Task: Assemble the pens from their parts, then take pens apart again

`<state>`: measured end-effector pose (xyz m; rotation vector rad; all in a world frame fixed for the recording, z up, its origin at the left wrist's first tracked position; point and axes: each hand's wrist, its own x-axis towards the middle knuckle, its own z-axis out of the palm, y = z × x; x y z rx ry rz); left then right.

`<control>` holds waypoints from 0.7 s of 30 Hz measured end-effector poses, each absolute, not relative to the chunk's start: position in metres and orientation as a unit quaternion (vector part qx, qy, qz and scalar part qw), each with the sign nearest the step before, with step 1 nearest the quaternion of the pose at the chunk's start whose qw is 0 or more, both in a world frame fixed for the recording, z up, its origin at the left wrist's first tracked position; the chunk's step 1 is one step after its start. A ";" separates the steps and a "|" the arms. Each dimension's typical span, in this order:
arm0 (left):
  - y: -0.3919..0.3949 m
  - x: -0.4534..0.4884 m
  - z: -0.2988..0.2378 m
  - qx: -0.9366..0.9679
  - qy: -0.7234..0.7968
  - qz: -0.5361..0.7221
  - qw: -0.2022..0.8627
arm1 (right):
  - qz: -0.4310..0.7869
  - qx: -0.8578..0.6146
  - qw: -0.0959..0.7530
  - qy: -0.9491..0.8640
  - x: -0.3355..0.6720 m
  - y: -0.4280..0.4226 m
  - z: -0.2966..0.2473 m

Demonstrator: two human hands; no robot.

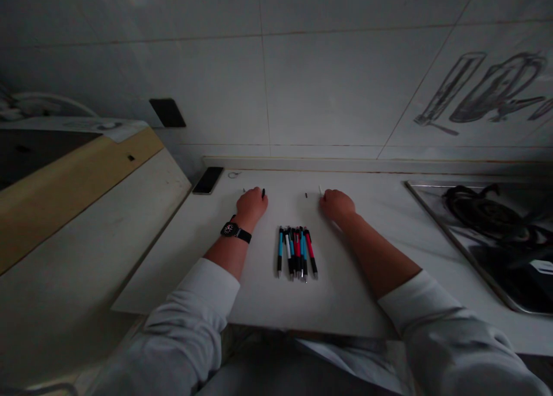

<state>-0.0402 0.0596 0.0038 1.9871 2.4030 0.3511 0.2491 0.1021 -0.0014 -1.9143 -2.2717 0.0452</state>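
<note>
Near the back of the white counter, my left hand [252, 204] is closed around a pen part whose black end [263, 193] pokes out by the thumb; the fist hides most of it. To the right, my right hand [338, 204] is closed on a thin white stick [320, 189] that looks like a pen refill, its upper end showing. Between the hands lies a small dark piece [306, 195], touched by neither. Several blue, red and white pens [297, 253] with black grips lie side by side in a bunch, closer to me, tips towards me.
A black phone [208, 180] and a small ring [234, 175] lie at the counter's back left. A gas stove [488, 223] is set in on the right. A large pale panel [99, 234] stands along the left. The tiled wall [319, 90] rises behind.
</note>
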 end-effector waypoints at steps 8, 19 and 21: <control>0.052 -0.036 0.014 0.637 0.760 0.127 0.011 | -0.003 -0.687 0.266 -0.676 0.296 0.121 0.018; 0.041 -0.012 0.015 0.729 0.639 0.246 0.003 | -0.005 -0.423 0.257 -0.869 0.273 0.112 0.001; 0.041 -0.011 0.013 0.733 0.632 0.253 0.007 | -0.006 -0.400 0.197 -0.895 0.258 0.107 -0.003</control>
